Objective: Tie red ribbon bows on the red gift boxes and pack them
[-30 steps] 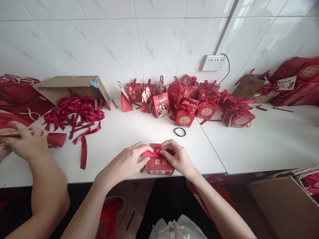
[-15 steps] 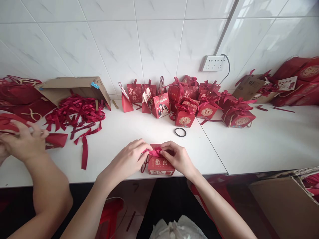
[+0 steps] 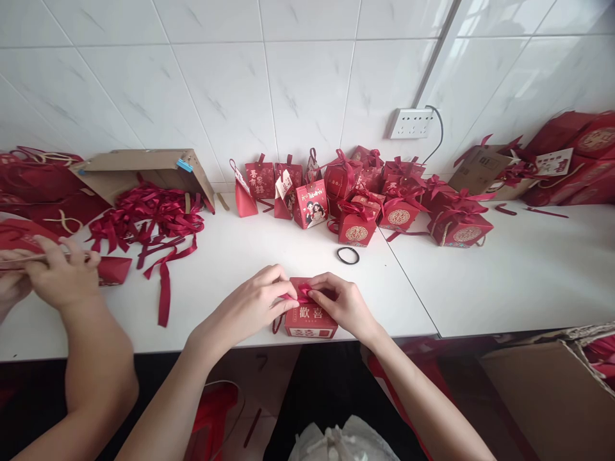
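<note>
A small red gift box with pale characters on its side sits at the front edge of the white table, between my hands. Across its top runs a bright red satin ribbon. My left hand pinches the ribbon from the left, thumb and fingers closed on it. From the right, my right hand also pinches the ribbon, its fingertips close to the middle of the box top. Part of the ribbon is hidden behind my fingers. A dark red cord hangs at the box's left side.
Several finished-looking red boxes stand behind, near a black ring. At left, loose ribbons spill from a cardboard box. A co-worker's hands hold something red at far left. A carton stands below right.
My left fingers have shifted slightly to the right along the ribbon, nearer my right hand. The gift box stays put. The co-worker's hands have moved a little.
</note>
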A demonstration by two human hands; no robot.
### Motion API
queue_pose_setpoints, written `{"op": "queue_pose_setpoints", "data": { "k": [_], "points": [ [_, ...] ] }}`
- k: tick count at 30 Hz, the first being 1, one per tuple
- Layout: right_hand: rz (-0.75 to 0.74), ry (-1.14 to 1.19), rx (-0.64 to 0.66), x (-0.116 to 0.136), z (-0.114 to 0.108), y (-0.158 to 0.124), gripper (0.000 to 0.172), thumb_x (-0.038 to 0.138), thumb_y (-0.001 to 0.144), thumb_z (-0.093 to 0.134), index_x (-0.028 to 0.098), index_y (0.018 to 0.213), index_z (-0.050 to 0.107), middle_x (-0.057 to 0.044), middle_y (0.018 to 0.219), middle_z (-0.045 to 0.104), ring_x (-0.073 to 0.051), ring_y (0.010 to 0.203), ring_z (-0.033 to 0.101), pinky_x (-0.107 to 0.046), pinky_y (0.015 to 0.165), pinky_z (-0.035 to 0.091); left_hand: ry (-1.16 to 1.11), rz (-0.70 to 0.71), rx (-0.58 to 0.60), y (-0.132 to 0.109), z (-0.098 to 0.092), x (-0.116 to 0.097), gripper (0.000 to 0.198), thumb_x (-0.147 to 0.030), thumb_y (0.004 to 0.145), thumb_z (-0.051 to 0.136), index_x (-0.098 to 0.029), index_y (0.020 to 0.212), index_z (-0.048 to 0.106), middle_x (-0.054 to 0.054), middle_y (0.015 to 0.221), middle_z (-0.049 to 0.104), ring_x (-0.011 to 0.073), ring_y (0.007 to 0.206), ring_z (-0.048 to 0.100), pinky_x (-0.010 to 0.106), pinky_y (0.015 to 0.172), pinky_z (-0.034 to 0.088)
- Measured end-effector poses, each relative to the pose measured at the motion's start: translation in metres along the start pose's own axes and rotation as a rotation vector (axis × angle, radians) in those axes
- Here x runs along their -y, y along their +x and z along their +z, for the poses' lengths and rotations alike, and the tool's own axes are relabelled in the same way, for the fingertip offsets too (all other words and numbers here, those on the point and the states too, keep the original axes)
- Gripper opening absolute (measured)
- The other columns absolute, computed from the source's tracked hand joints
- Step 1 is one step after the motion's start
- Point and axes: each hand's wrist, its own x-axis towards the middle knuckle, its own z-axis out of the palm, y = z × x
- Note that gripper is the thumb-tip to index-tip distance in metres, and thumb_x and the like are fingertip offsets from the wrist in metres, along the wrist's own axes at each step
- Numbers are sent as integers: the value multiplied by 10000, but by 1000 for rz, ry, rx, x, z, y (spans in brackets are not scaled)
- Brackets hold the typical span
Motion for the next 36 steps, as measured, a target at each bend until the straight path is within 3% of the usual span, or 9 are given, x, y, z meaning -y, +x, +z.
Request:
{"op": "queue_pose_setpoints", "data": {
  "k": [4,9,13,19,36],
  "points": [
    [-7,3,25,1,-1,2,135,258,819,551,204,930,604,-31,922,708,-179,869,666,-322,814,514,-39,48,-4,16,-4,-4,195,-291,868,477,-215,824,651,27,961,540,154,780,553,269,698,401],
    [0,-45,57,1,-7,7,110,247,811,537,201,890,600,-19,858,701,-175,801,656,-289,733,497,-6,142,92,48,-9,-8,176,-223,845,486,-211,762,641,-4,827,577,141,712,533,261,660,368],
    [29,-27,101,0,-13,11,110,280,807,546,189,844,595,-18,807,680,-181,771,639,-266,654,476,42,137,180,63,-16,-15,179,-174,807,480,-199,707,626,-3,794,592,140,686,521,258,611,333],
    [3,-4,142,-3,-15,14,140,320,802,571,182,798,588,-19,764,664,-178,746,618,-249,603,450,82,60,262,67,-25,-24,134,-179,750,480,-200,701,603,-14,771,621,127,662,512,237,545,307],
    [-27,-35,143,-3,-15,11,108,278,804,555,180,762,570,18,674,623,-130,642,576,-219,568,414,59,60,253,70,-23,-20,95,-239,756,512,-205,702,582,-24,719,629,118,620,503,229,529,287]
  ]
}}
